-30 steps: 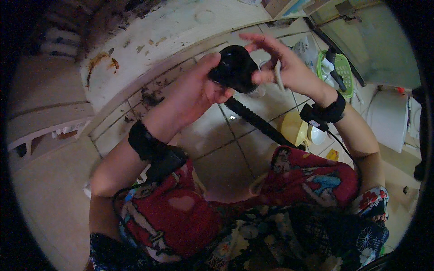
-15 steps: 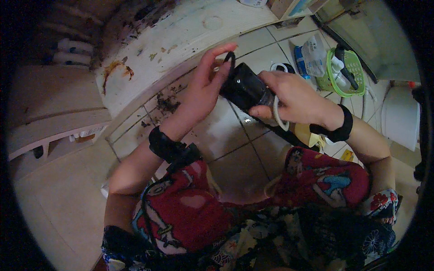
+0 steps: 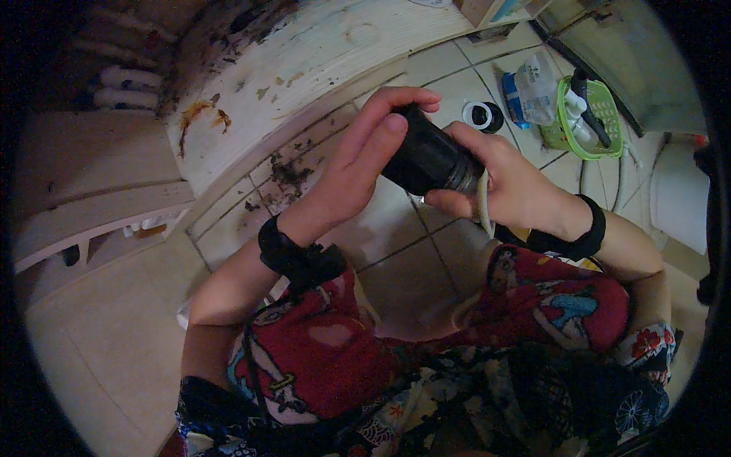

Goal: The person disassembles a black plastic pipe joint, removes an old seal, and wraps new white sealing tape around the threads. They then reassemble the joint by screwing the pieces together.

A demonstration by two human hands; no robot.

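Between my hands is a black cylindrical fitting (image 3: 426, 152), tilted, with a ribbed band near its right end. My left hand (image 3: 358, 156) presses on its far left end, fingers over the top and thumb against the side. My right hand (image 3: 521, 179) grips its right end, thumb below and fingers above. A pale hose or cord (image 3: 484, 199) bends down from the fitting beside my right palm. On the tiles just beyond lie a white ring (image 3: 478, 114) and a round black piece (image 3: 496, 118).
A green basket (image 3: 571, 145) holds white and black pipe parts at the right. Beside it stand a blue-and-clear plastic package (image 3: 525, 95) and a white bin (image 3: 680, 198). Dark debris (image 3: 289, 175) lies on the tiles below a stained cabinet base (image 3: 282, 72).
The thin black loop at my left fingers is no longer visible. My left hand has closed over the fitting's end. Both hands and the fitting shifted slightly right in view.
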